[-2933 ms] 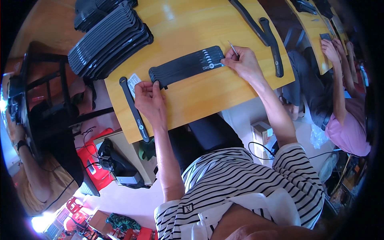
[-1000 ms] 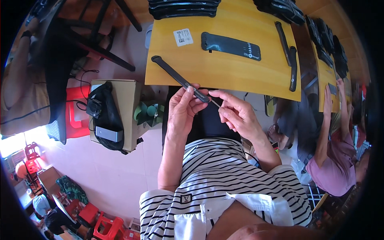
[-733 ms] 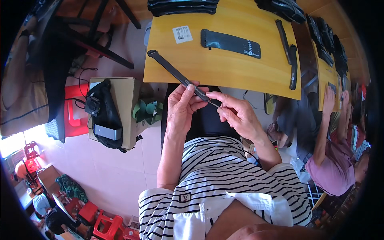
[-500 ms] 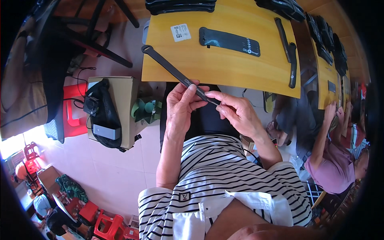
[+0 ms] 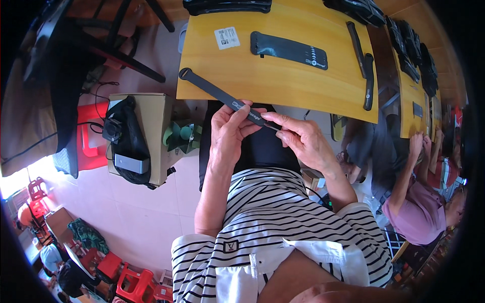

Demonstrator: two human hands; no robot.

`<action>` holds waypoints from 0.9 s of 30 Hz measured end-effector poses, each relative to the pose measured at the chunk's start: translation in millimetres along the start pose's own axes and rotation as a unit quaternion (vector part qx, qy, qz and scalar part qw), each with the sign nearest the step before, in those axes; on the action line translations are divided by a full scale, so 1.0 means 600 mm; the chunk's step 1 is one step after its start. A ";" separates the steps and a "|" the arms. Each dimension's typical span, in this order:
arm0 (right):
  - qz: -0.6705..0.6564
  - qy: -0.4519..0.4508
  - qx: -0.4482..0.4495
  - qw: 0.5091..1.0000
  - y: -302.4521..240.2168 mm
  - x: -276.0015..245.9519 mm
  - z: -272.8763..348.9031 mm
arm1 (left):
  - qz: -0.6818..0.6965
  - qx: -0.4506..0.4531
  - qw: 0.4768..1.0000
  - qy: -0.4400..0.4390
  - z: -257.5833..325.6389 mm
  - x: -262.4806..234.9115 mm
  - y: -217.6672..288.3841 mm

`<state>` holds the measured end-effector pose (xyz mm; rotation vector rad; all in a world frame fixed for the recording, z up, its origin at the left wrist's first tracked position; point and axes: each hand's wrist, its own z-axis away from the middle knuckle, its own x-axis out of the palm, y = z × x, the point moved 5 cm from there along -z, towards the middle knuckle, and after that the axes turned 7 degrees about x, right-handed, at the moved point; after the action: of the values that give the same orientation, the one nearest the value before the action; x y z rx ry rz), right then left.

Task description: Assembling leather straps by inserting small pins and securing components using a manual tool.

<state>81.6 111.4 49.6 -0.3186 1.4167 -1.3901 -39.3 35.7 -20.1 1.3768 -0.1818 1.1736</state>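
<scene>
A long dark grey strap (image 5: 212, 91) with pale lettering and a slotted end slants over the near edge of the yellow table (image 5: 222, 65). My left hand (image 5: 227, 129) is closed on its middle, thumb on top. Close beside it, my right hand (image 5: 303, 139) pinches the strap's near end between thumb and fingers; a thin shiny edge shows there, too small to make out. Beyond my hands, a wide flat black piece (image 5: 288, 49) with a row of pale marks lies on the table. Two narrow black straps, one (image 5: 355, 48) overlapping the other (image 5: 369, 83), lie at the right.
A white label (image 5: 227, 38) lies at the table's left. Stacked black goods (image 5: 227, 6) sit at its far edge. On the floor side at left, a cardboard box (image 5: 159, 131) carries a black bag (image 5: 129, 141). Another person (image 5: 419, 207) works at the right-hand table.
The strap has rolled slightly, so its printed face shows more broadly, and its slotted end has dropped a little nearer. Both hands keep their grip in nearly the same place.
</scene>
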 end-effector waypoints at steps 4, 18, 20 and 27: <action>0.030 -0.009 -0.006 0.999 -0.002 -0.003 -0.001 | -0.019 -0.003 1.000 0.001 -0.002 -0.002 -0.003; 0.107 -0.006 -0.018 0.994 0.002 -0.004 -0.003 | -0.082 0.007 0.997 0.012 -0.001 0.005 -0.004; 0.124 0.004 -0.026 0.992 0.001 -0.004 -0.002 | -0.122 0.025 0.992 0.021 0.000 0.010 0.001; 0.178 0.004 -0.028 0.984 -0.006 -0.006 -0.003 | -0.151 0.060 0.986 0.026 0.002 0.014 0.001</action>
<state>79.7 114.1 53.8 -0.0888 1.4395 -1.0616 -35.4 39.2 -13.4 1.4191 0.1349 0.9763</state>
